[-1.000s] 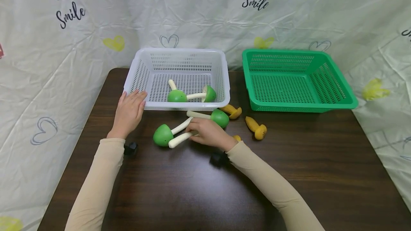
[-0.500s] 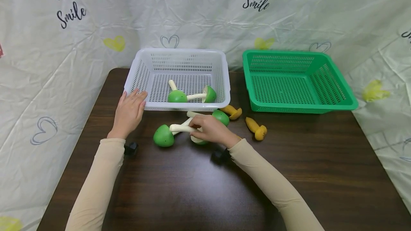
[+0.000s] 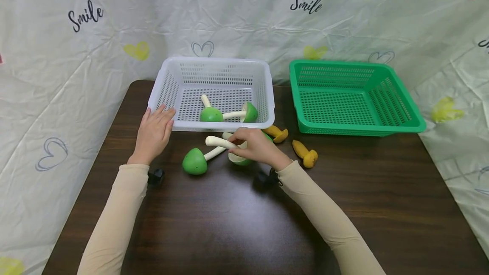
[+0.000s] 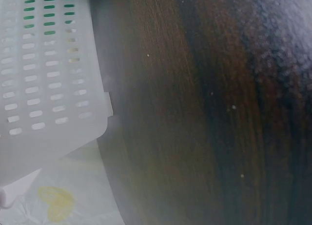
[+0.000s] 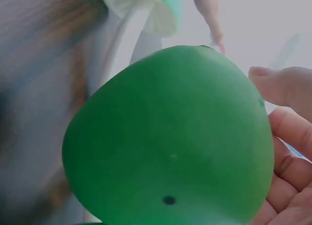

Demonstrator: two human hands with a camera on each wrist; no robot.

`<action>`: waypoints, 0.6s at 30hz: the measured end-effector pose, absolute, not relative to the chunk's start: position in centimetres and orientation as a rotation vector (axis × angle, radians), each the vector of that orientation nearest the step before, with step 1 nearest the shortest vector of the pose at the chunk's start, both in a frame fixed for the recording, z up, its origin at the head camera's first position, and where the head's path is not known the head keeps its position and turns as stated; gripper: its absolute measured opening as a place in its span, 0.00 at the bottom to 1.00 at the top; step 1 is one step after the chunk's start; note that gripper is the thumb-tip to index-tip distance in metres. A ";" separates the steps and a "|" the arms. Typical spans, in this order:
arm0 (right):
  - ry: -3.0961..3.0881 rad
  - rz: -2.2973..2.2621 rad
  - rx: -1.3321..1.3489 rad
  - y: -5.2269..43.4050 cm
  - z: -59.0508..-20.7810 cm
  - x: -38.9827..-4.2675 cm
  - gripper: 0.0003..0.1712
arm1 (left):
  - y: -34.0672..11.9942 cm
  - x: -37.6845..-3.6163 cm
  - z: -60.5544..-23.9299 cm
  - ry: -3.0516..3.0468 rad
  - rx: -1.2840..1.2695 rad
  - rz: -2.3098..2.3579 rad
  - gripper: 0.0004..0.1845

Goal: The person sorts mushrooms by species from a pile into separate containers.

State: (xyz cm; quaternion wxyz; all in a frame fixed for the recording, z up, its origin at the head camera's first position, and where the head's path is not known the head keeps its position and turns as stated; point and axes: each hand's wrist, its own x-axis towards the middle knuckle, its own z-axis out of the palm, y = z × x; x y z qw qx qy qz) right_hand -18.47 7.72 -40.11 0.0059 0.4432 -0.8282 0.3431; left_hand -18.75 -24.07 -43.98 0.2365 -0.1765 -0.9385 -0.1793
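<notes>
My right hand (image 3: 257, 147) pinches the white stem of a green-capped toy mushroom (image 3: 217, 141), lifted just in front of the white basket. Its dotted green cap (image 5: 170, 137) fills much of the right wrist view. My left hand (image 3: 153, 134) rests with straight fingers on the near left corner of the white basket (image 3: 214, 126). Inside that basket lie two more green mushrooms, one at left (image 3: 211, 114) and one at right (image 3: 250, 112). On the table, a green mushroom (image 3: 195, 162) lies at left; another, stem showing (image 3: 226, 135), is mostly hidden behind my right hand.
A green basket (image 3: 359, 128) stands right of the white one, nothing visible in it. Two yellow mushrooms, one near the white basket (image 3: 280, 134) and one farther right (image 3: 305, 154), lie on the dark wooden table (image 3: 214, 224). A printed cloth (image 3: 244, 7) hangs behind.
My right hand has lifted the green mushroom off the table and moved it slightly forward toward the white basket, its stem swinging up and away. The left hand has stayed put.
</notes>
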 end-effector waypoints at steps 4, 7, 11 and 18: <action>-2.554 1.140 1.364 7.9 -39.4 -18.8 0.10 | -24.0 -18.8 -44.1 -2.568 -0.482 -0.492 0.19; -2.532 1.143 1.357 8.0 -38.8 -19.1 0.09 | -24.0 -18.8 -44.1 -2.564 -0.484 -0.496 0.19; -2.516 1.128 1.340 7.9 -37.9 -19.7 0.10 | -24.0 -18.8 -44.0 -2.561 -0.489 -0.496 0.19; -2.543 1.241 1.258 8.0 -36.7 -20.5 0.11 | -24.0 -18.8 -44.1 -2.570 -0.486 -0.492 0.19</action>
